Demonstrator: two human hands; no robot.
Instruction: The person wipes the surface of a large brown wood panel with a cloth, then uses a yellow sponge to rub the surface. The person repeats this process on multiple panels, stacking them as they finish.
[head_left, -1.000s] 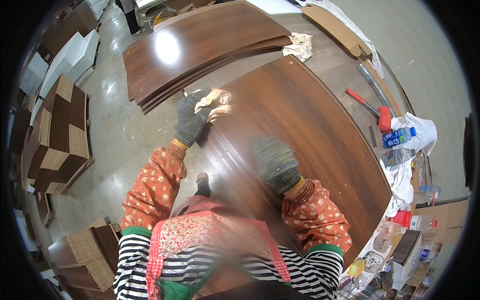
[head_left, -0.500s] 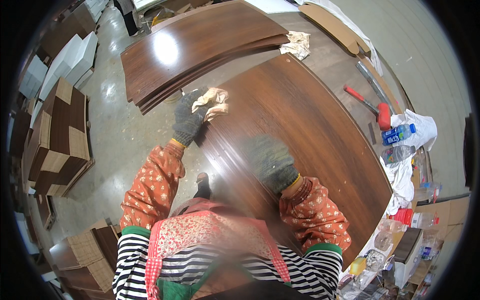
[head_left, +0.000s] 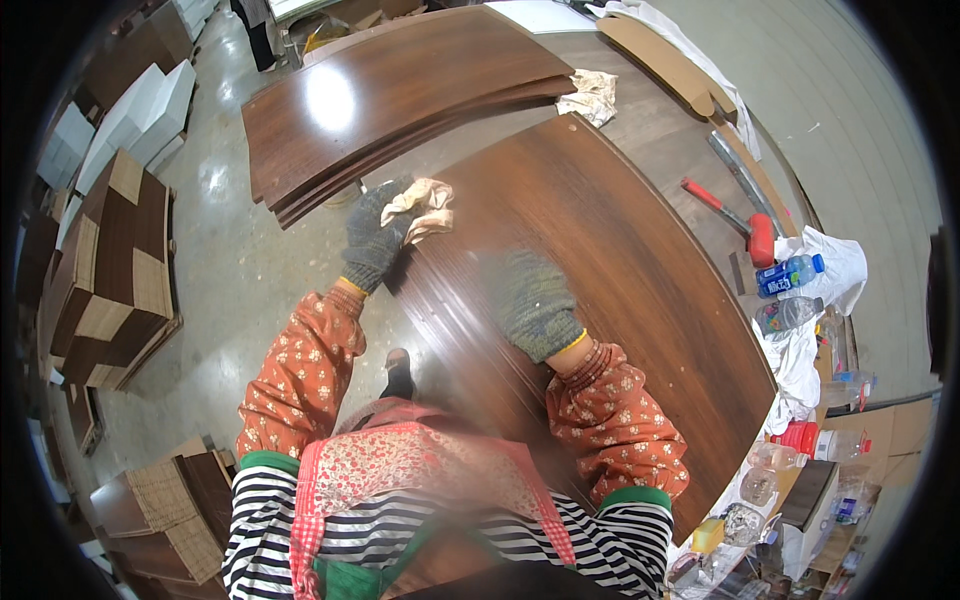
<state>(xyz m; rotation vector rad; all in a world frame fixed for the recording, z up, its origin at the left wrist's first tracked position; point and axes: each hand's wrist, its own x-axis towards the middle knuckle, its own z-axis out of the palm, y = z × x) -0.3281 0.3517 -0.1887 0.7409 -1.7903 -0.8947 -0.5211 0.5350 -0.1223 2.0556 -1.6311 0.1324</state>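
Observation:
My left hand (head_left: 374, 235), in a dark grey knit glove, is closed on a crumpled cream cloth (head_left: 430, 208). It holds the cloth at the far left corner of a brown wood-grain panel (head_left: 620, 260), the top one of a stack. Gloved the same way, my right hand (head_left: 540, 308) rests on the panel near its left edge. A blurred patch covers its fingertips, so how the fingers are bent cannot be made out. Below the right hand, the stacked panel edges (head_left: 460, 315) show as shiny parallel lines.
Beyond lies another stack of brown panels (head_left: 420, 75) with a second cloth (head_left: 592, 97) at its right end. A red mallet (head_left: 760, 240), a metal tube (head_left: 737, 165) and plastic bottles (head_left: 790, 276) line the right side. Packed panel bundles (head_left: 110, 280) stand on the floor at left.
My right hand has shifted slightly up and left over the panel. The left hand and its cloth stay nearly in place. The view has moved a little.

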